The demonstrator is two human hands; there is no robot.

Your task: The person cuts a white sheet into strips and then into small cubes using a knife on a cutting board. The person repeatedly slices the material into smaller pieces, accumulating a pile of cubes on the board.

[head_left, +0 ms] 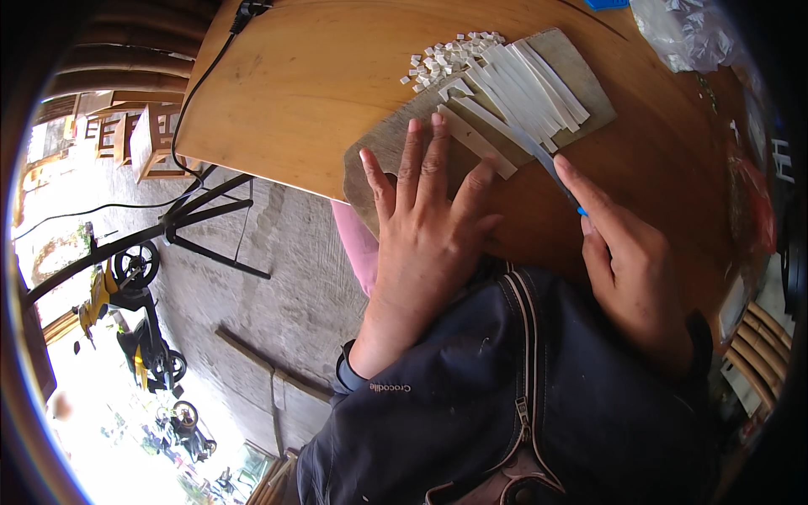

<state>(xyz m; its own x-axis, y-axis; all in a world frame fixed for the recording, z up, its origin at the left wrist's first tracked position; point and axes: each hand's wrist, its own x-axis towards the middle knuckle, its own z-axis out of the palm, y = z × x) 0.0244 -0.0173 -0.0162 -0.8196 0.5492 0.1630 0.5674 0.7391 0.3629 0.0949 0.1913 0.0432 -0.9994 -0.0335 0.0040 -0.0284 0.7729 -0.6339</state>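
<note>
A worn wooden cutting board [383, 139] lies at a slant on the table. My left hand [433, 202] is open over the board's near part, fingers spread, its fingertips by a single pale flat strip [480, 141]. In my right hand [635, 261] is a knife [555, 175] with a blue handle, forefinger stretched along its back. The blade points away to the left, between the single strip and a fanned bundle of white strips [530, 88]. Past the board's far left edge a heap of small white cut pieces [450, 59] spreads onto the table.
The wooden table [278, 93] has a rounded right side. A clear plastic bag [686, 34] sits at the far right, near a blue object [608, 4]. A black plug [248, 13] and its cable hang over the left edge. Red plastic [762, 210] is at the right.
</note>
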